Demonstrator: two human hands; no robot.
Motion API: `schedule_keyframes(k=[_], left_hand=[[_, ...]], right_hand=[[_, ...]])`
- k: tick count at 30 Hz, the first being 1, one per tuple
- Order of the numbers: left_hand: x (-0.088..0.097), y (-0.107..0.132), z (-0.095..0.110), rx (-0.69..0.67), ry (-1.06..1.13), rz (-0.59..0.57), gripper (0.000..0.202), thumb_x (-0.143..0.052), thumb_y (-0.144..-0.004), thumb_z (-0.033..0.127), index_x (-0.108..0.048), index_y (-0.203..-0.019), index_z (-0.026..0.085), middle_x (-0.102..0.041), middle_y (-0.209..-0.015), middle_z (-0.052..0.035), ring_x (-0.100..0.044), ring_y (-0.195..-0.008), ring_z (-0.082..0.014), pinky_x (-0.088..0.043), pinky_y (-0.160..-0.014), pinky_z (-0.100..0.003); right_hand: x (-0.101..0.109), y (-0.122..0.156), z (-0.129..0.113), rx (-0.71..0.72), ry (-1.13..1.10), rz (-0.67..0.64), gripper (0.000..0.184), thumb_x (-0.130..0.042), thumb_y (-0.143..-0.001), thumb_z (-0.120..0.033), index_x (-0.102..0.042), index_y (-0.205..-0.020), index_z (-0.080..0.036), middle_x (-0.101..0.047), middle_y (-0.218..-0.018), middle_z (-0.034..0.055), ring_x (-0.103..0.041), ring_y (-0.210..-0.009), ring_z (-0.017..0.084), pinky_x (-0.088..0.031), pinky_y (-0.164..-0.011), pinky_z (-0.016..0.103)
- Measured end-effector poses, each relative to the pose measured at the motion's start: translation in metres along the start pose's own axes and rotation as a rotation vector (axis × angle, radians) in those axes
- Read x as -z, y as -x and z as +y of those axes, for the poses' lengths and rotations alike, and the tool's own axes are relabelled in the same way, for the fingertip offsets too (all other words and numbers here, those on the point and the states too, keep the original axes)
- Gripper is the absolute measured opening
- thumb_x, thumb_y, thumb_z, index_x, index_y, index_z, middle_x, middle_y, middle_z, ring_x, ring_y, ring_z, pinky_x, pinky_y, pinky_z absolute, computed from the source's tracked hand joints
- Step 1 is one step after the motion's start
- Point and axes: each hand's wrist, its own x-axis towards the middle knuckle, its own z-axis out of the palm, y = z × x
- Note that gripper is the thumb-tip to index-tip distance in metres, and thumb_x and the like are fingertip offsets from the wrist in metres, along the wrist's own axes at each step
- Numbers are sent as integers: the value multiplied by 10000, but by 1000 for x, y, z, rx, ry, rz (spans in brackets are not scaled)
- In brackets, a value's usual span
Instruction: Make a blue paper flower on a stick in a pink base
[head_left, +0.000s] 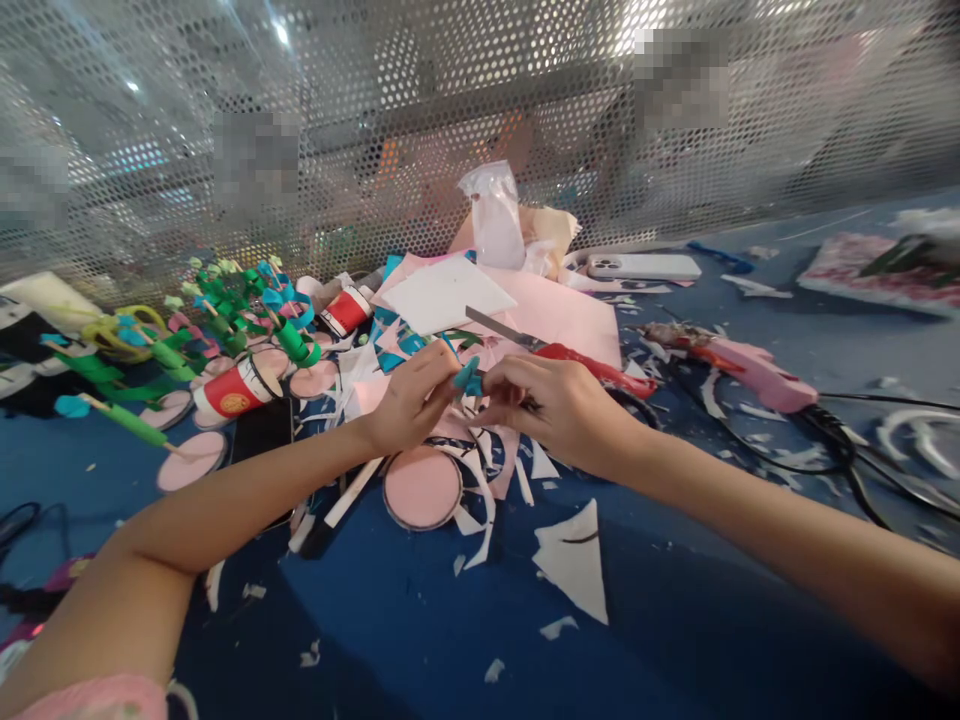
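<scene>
Between the fingertips of both hands is a small, folded blue-teal paper piece (468,376). My left hand (412,395) pinches it from the left. From the other side, the fingers of my right hand (559,405) are closed at its edge. A round pink disc (422,487) with a dark rim lies just below my hands. Behind my right hand rests a pair of scissors or a cutter with a red handle (592,368) and a grey blade. Pink sheets (577,310) and a white sheet (448,293) lie beyond my hands.
On the left, several green and blue paper flowers (131,420) stand on pink discs, beside red-and-white cups (236,392). A pink glue gun (757,370) with black cable lies right. A white phone (643,267) lies near the perforated metal screen (420,120). White scraps (577,560) litter the blue table.
</scene>
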Motion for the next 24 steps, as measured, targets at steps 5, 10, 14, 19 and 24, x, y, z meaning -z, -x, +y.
schedule_keyframes(k=[5,10,14,19,24], left_hand=[[-2,0,3,74,80,35,214,-378,-927,221,-428,-724,174,-411,-684,6,-381,-631,-94,-339,-581,-235],[-4,-1,10,118,115,0,229,-378,-928,214,-413,-705,175,-391,-678,17,-371,-623,-89,-339,-590,-237],[-5,0,16,177,148,10,258,-349,-942,274,-442,-725,172,-407,-686,11,-395,-638,-95,-355,-610,-248],[-7,2,20,294,106,39,262,-330,-947,267,-412,-716,174,-432,-684,6,-410,-625,-92,-354,-596,-247],[-8,2,23,198,6,39,229,-336,-939,216,-369,-715,184,-390,-667,18,-381,-604,-89,-339,-567,-233]], right_hand=[[-2,0,8,-105,-185,108,327,-522,-879,-470,-546,-797,-154,-579,-681,16,-524,-594,96,-410,-546,220],[-17,5,9,-4,-241,168,367,-450,-914,-475,-516,-727,-167,-517,-614,-4,-467,-543,84,-373,-503,219],[-36,7,0,-52,-337,328,315,-421,-942,-370,-472,-701,-173,-475,-567,-28,-444,-497,68,-356,-470,195],[-48,4,-12,-152,-346,465,314,-383,-942,-242,-339,-634,-199,-406,-497,-57,-376,-418,47,-290,-397,169],[-48,6,-18,-161,-245,498,306,-376,-933,-207,-325,-631,-203,-384,-482,-62,-368,-411,54,-299,-412,180]])
